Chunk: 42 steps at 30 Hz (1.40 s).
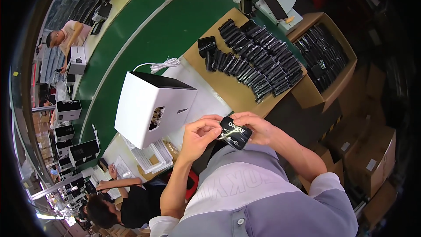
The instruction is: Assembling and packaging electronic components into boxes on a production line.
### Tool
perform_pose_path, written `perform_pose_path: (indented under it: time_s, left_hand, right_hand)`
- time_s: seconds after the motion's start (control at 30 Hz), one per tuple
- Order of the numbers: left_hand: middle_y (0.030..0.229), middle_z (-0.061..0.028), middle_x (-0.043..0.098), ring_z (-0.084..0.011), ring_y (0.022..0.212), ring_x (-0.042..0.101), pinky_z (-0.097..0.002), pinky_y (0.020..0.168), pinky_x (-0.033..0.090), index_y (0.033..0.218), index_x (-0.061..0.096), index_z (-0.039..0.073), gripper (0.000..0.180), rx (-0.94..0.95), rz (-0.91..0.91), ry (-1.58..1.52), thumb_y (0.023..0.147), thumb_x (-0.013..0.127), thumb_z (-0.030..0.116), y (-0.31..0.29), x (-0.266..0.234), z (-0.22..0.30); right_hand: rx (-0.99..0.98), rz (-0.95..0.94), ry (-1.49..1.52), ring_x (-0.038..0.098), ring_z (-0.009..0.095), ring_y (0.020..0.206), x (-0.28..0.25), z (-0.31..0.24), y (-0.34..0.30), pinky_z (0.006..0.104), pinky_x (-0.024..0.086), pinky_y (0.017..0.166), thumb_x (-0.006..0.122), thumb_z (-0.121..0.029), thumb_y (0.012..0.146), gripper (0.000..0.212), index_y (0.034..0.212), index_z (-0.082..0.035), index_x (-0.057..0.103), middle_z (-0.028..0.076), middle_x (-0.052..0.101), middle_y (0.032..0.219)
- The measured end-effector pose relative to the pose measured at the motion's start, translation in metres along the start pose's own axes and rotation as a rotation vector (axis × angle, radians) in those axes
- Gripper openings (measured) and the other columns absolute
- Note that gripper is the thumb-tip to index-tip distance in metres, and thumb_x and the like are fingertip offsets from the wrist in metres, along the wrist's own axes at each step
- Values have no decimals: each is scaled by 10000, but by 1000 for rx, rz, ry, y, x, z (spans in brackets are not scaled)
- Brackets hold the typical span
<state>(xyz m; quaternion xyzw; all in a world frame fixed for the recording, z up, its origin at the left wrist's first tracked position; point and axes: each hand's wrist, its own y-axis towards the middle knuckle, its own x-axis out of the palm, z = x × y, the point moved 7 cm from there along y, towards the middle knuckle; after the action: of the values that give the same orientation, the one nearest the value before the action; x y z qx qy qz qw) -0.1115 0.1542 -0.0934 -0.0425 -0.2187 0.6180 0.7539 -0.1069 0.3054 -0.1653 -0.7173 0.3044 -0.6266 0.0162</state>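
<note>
Close to my body I hold a small flat black panel (234,137) with rounded corners, white lettering and icons on its face. A bright streak of light lies across it; I cannot tell whether film covers it. My left hand (199,137) pinches its left edge between thumb and fingers. The fingers of my right hand (256,127) are closed on its upper right side. Just left of my hands stands a large white box-shaped appliance (147,105) with a dark top face and a ragged opening in its side. A coiled white cable (166,65) lies behind it.
Rows of black film-wrapped pieces (258,61) lie on a cardboard sheet (197,57). More fill an open carton (337,83) at right. The green conveyor (153,22) curves past. White frames (153,160) are stacked near a co-worker in black (138,206); cartons (368,158) stand right.
</note>
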Motion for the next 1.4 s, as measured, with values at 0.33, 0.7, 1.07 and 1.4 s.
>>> perform_pose_path:
  time_s: [0.33, 0.7, 1.07, 1.4]
  left_hand:
    - [872, -104, 679, -172, 644, 644, -283, 582, 534, 1010, 665, -48, 114, 48, 305, -71, 973, 677, 59, -10, -17, -9]
    - [858, -105, 660, -175, 639, 632, -284, 591, 523, 1015, 644, -59, 131, 233, 428, 37, 979, 669, 65, -9, -19, 19]
    - [851, -140, 686, -168, 640, 638, -287, 588, 522, 1362, 425, -22, 473, 334, 544, 25, 940, 638, -1, -21, -16, 37]
    - [950, -154, 724, -162, 701, 672, -294, 585, 558, 1181, 582, -77, 291, 139, 356, -99, 902, 634, -12, -24, -37, 27]
  right_hand:
    - [-780, 464, -856, 590, 192, 1109, 25, -40, -46, 333, 468, 971, 694, -177, 895, 447, 1276, 0, 541, 102, 597, 1208]
    - [-1346, 509, -1417, 559, 353, 1102, 69, -45, -45, 422, 487, 918, 852, -27, 695, 396, 1016, -30, 620, 154, 542, 1185]
    - [-594, 397, -107, 614, 101, 867, 46, -27, 3, 268, 509, 789, 641, -35, 965, 191, 1121, 24, 548, 71, 665, 995]
    - [-591, 272, -428, 588, 62, 847, 70, -56, -8, 226, 460, 781, 646, -17, 944, 229, 1166, -4, 594, 8, 638, 918]
